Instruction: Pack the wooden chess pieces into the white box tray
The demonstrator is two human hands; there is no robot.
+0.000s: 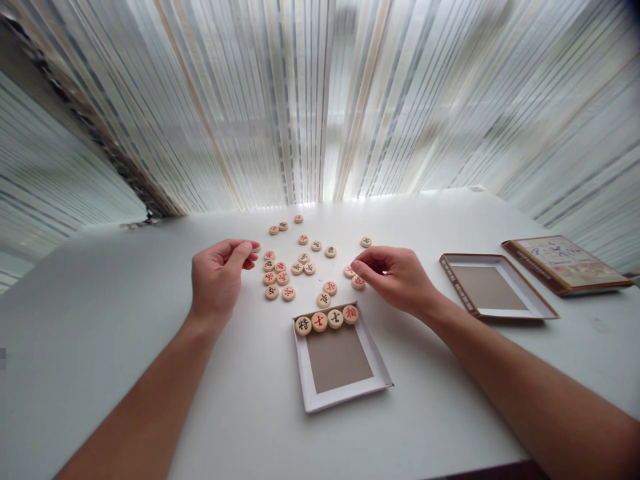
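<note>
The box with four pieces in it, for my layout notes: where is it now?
In the head view, the box lies on the white table, low and just right of centre, with the loose pieces beyond its far edge.

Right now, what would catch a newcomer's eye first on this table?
Probably the shallow white cardboard tray with a grey-brown floor, at the front; four round, pale wooden pieces marked in black or red line its far edge. Beyond it, loose wooden discs lie scattered on the white tabletop, most between the person's bare left hand and bare right hand. At the back hangs a sheer curtain with grey and tan stripes.
</note>
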